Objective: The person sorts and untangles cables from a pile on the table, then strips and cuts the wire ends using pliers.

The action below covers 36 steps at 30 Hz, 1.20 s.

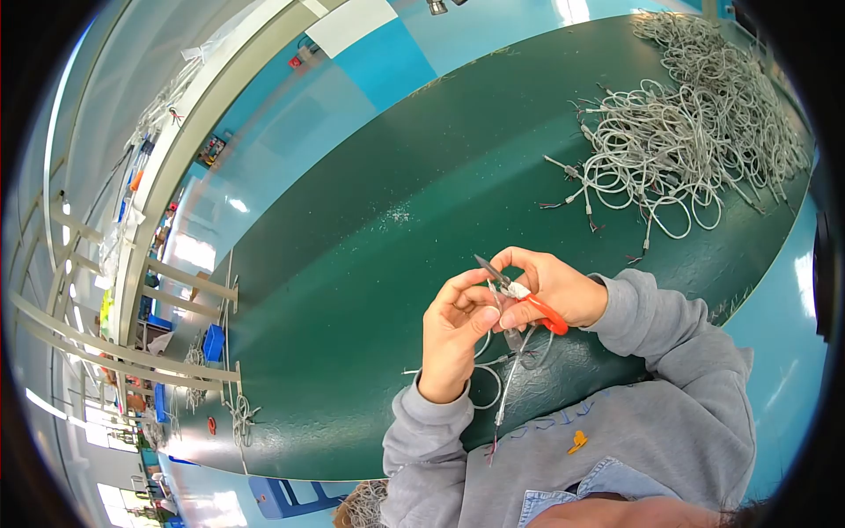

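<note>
My right hand (559,286) is closed around a pair of red-handled scissors (547,315), whose dark pointed blades aim up and left. White wrapping shows near their pivot. Close beside it, my left hand (453,330) pinches a thin grey cable (503,392) between thumb and fingers, near the blades. The cable hangs down in loops over the table edge, with thin coloured wires at its lower end. My fingers partly hide the part of the cable at the blades.
A large heap of grey cables (695,132) lies at the far right of the green table (334,299). Small white scraps (398,214) are scattered mid-table. Several cables (240,414) hang at the left edge, near a metal frame (189,150) and a blue bin (214,343).
</note>
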Available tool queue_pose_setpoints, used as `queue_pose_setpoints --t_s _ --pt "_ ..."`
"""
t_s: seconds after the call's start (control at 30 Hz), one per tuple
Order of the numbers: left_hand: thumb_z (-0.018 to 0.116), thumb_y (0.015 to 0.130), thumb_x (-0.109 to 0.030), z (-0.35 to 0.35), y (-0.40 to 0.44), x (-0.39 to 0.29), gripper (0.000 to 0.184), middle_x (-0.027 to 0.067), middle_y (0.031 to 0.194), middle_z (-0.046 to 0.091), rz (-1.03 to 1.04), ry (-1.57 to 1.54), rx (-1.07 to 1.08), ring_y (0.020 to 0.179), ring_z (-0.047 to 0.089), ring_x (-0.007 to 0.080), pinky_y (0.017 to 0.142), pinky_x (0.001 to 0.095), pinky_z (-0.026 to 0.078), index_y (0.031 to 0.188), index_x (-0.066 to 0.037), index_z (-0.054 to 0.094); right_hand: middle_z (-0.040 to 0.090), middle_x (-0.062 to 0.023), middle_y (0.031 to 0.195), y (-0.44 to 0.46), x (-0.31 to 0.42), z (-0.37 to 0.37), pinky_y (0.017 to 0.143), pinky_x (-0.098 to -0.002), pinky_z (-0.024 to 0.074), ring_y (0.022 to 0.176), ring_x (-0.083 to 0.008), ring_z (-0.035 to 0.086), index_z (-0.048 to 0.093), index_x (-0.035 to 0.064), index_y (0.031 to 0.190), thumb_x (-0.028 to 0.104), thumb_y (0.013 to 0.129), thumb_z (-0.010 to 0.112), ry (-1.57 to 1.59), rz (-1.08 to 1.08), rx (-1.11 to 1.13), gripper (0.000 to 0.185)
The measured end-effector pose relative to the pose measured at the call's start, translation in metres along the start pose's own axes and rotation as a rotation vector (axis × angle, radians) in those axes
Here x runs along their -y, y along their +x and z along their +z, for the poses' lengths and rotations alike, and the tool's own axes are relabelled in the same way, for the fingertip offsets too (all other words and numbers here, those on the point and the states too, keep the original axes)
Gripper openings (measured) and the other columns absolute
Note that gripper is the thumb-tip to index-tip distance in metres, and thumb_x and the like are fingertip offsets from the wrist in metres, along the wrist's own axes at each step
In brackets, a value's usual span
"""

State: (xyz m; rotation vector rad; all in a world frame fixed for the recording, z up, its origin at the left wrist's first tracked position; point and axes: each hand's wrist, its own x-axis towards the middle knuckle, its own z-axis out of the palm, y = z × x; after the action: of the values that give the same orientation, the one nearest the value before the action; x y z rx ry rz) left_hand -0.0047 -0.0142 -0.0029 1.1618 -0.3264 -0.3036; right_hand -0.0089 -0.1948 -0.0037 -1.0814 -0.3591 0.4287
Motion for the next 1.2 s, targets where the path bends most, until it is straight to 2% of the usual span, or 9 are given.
queue_pose_setpoints --t_s 0.17,0.3,0.4,0.53,0.67,0.7,0.8,1.07,1.2 --pt "0.062 0.08 0.001 0.004 0.002 0.007 0.025 0.009 0.091 0.062 -0.04 -0.07 -0.032 0.077 0.06 0.0145 0.072 0.0267 0.05 0.105 0.002 0.06 0.063 -0.0084 0.08 -0.003 0.005 0.0 0.059 -0.0223 0.0483 0.068 -0.0102 0.06 0.044 0.0004 0.111 0.008 0.074 0.073 0.014 0.021 -0.014 0.047" --pt "0.06 0.082 0.002 0.004 0.004 0.011 0.019 0.0103 0.088 0.061 -0.008 -0.099 -0.148 0.072 0.059 0.0156 0.067 0.0275 0.052 0.1 0.004 0.062 0.062 -0.0051 0.08 -0.008 0.018 -0.016 0.061 -0.022 0.0479 0.067 -0.0095 0.059 0.053 0.0004 0.106 0.011 0.075 0.073 -0.218 0.044 -0.126 0.039" --pt "0.059 0.083 -0.003 0.002 0.002 0.009 0.018 0.0108 0.082 0.062 -0.023 -0.105 -0.095 0.071 0.06 0.0175 0.064 0.0296 0.052 0.099 0.005 0.062 0.062 -0.0041 0.077 -0.01 0.025 -0.025 0.06 -0.0238 0.0464 0.065 -0.0109 0.058 0.06 0.0004 0.099 0.02 0.074 0.075 -0.492 -0.159 -0.086 0.035" --pt "0.058 0.084 -0.005 0.001 0.002 0.007 0.018 0.0117 0.078 0.061 -0.029 -0.036 -0.027 0.066 0.059 0.0184 0.059 0.0302 0.052 0.098 0.006 0.062 0.061 -0.0061 0.074 -0.017 0.039 -0.023 0.059 -0.0263 0.0445 0.065 -0.0128 0.058 0.06 0.0 0.097 0.031 0.074 0.073 -0.781 -0.056 0.031 0.041" --pt "0.057 0.084 -0.005 -0.001 0.003 0.007 0.018 0.0119 0.077 0.06 -0.017 0.017 0.01 0.062 0.058 0.0182 0.055 0.0291 0.05 0.097 0.007 0.061 0.063 -0.0051 0.077 -0.018 0.04 -0.019 0.061 -0.0235 0.0473 0.063 -0.0103 0.057 0.057 -0.0013 0.104 0.006 0.077 0.069 -0.869 -0.022 0.13 0.03" --pt "0.057 0.084 -0.006 -0.001 0.002 0.008 0.019 0.0118 0.076 0.06 -0.008 0.024 0.02 0.061 0.057 0.018 0.055 0.0286 0.05 0.097 0.007 0.061 0.063 -0.0051 0.077 -0.018 0.038 -0.02 0.061 -0.0235 0.0473 0.063 -0.0103 0.057 0.057 -0.0013 0.104 0.006 0.077 0.069 -0.868 -0.019 0.129 0.03" --pt "0.057 0.084 -0.006 0.0 0.001 0.005 0.019 0.0118 0.076 0.059 -0.012 0.042 0.026 0.06 0.057 0.018 0.054 0.0281 0.049 0.097 0.007 0.061 0.058 -0.0083 0.066 -0.017 0.031 -0.022 0.055 -0.0271 0.0424 0.058 -0.0131 0.053 0.062 0.0001 0.095 0.039 0.075 0.07 -0.895 -0.099 0.064 0.044" --pt "0.056 0.084 -0.004 -0.002 0.001 0.003 0.018 0.0124 0.077 0.059 -0.017 0.014 0.047 0.059 0.057 0.0183 0.053 0.0281 0.048 0.097 0.007 0.061 0.056 -0.0075 0.063 -0.017 0.035 -0.02 0.052 -0.0261 0.0411 0.057 -0.0109 0.051 0.062 -0.0019 0.09 0.037 0.079 0.067 -0.609 0.02 0.143 0.041" --pt "0.056 0.084 -0.003 -0.001 0.001 0.002 0.018 0.013 0.077 0.059 -0.028 0.002 0.048 0.058 0.057 0.0184 0.052 0.0285 0.048 0.097 0.008 0.061 0.056 -0.0063 0.062 -0.016 0.036 -0.021 0.052 -0.026 0.0403 0.056 -0.0098 0.049 0.062 -0.0014 0.088 0.036 0.079 0.067 -0.696 -0.006 0.149 0.039"
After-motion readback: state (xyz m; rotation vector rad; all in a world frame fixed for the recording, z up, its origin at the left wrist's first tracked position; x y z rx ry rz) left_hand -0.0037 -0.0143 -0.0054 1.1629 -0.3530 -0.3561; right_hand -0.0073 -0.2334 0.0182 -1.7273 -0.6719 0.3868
